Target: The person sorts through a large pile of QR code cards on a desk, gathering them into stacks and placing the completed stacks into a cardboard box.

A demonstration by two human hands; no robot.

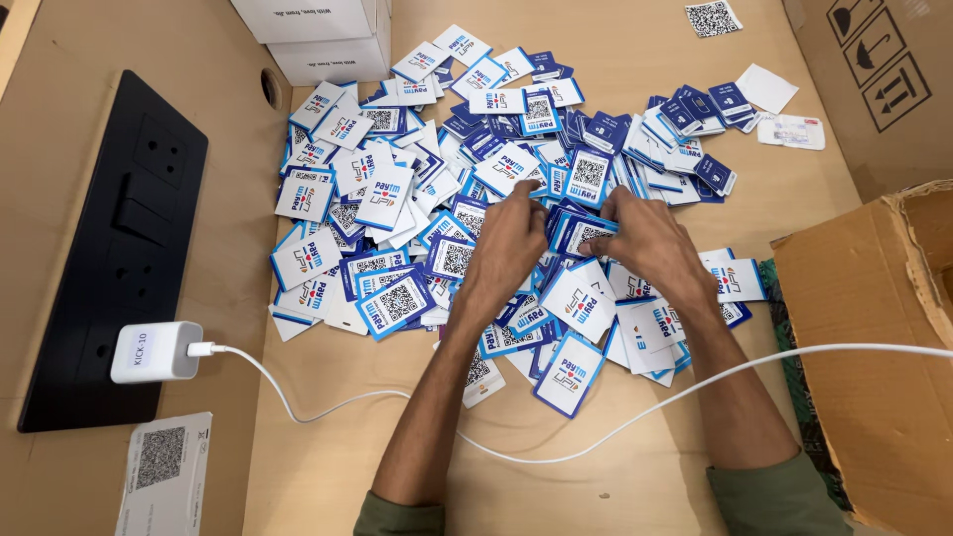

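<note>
Two bare hands meet over the middle of a large heap of small square cards (417, 189), blue and white, many printed with square scan codes, spread across a tan wooden worktop (615, 467). The left hand (506, 243) lies palm down, fingers loosely curled, its fingertips pressing on the cards near the heap's centre. The right hand (645, 238) sits just beside it, fingers bent, pinching a thin stack of cards (586, 230) between thumb and fingertips; the left fingertips touch the same stack. Both forearms reach in from the lower edge, converging, with olive green sleeves at the elbows. A white cable (615, 422) runs under the forearms from a white charger (154, 350) plugged into a black power strip (119, 238) at the far left. An open cardboard box (884, 328) stands close to the right forearm, leaving little room there. White boxes (318, 35) sit at the top edge. Bare worktop lies open in front of the heap, between the arms and around them.
</note>
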